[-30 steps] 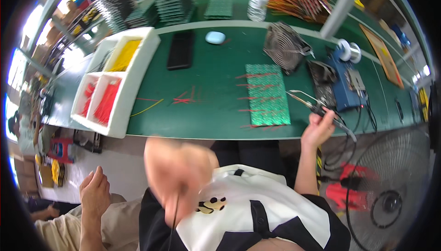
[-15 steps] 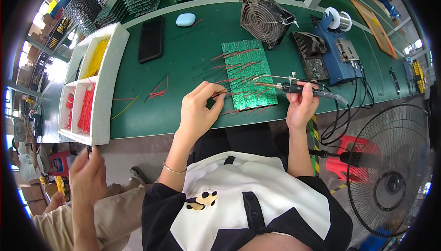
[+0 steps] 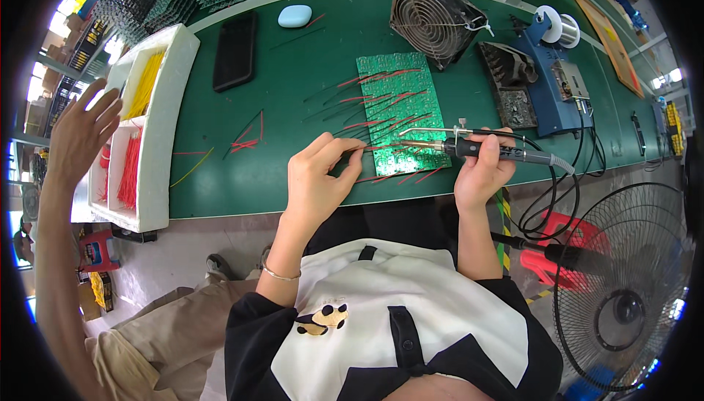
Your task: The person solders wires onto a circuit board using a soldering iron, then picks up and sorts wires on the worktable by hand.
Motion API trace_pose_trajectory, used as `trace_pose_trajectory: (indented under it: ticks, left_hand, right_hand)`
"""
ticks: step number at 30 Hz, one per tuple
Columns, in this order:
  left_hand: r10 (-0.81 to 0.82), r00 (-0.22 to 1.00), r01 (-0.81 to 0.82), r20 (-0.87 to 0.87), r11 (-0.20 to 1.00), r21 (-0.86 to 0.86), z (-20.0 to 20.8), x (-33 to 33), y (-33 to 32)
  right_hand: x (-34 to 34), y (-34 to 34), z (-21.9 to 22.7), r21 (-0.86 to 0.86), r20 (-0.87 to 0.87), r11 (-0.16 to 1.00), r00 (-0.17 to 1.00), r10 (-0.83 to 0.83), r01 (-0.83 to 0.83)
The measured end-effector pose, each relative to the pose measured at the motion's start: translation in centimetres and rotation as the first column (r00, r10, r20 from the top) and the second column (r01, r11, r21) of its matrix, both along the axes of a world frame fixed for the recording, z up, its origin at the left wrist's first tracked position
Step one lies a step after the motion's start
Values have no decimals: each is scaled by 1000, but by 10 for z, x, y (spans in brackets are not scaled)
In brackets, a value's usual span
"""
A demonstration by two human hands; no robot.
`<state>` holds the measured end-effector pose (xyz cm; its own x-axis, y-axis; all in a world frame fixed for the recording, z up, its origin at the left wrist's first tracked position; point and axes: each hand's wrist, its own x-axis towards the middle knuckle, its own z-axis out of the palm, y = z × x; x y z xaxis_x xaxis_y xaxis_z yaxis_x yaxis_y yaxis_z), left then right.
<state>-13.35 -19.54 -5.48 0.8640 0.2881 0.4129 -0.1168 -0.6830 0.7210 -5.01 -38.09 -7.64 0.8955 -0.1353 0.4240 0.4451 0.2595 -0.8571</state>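
On the green mat lies a green circuit board (image 3: 400, 85) with red and black wires sticking out past its left edge. My left hand (image 3: 319, 177) is at the board's left side, thumb and forefinger pinched on a thin wire (image 3: 368, 146); its far end is hard to make out. A soldering iron (image 3: 469, 148) with a thin metal feed tube (image 3: 425, 130) above its tip is gripped in my right hand (image 3: 482, 173). The iron points left, its tip over the lower part of the board. Whether the tip touches the board, I cannot tell.
A white foam box (image 3: 176, 93) of yellow and red wires stands left, a co-worker's hand (image 3: 84, 129) over it. A phone (image 3: 235, 52), loose wires (image 3: 246, 140), a square fan (image 3: 433, 19) and a blue solder feeder (image 3: 546, 82) surround the board. A floor fan (image 3: 623, 283) stands right.
My right hand has brought the iron slightly left and down over the board. The co-worker's hand has risen from below the foam box to its left side. My left hand keeps its pinch.
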Motion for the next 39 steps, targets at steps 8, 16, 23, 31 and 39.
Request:
trace_pose_trajectory:
  ticks: [8, 16, 23, 31, 39]
  left_hand:
    - [-2, 999, 1, -39, 1000, -10, -2, 3, 1]
    - [12, 998, -15, -68, 999, -45, -2, 3, 1]
    - [-6, 999, 3, -48, 997, -71, -5, 3, 1]
    - [8, 998, -13, -62, 997, -80, -7, 2, 2]
    - [9, 998, -14, -62, 997, -74, -7, 3, 2]
  right_hand:
    - [0, 11, -1, -17, 74, 1000, 997, -4, 5]
    - [-2, 11, 0, -33, 56, 999, 998, 9, -7]
    - [0, 10, -3, -107, 92, 994, 996, -15, 25]
    - [-2, 10, -1, -85, 85, 996, 996, -16, 23]
    - [-2, 11, -1, -115, 95, 993, 995, -31, 41]
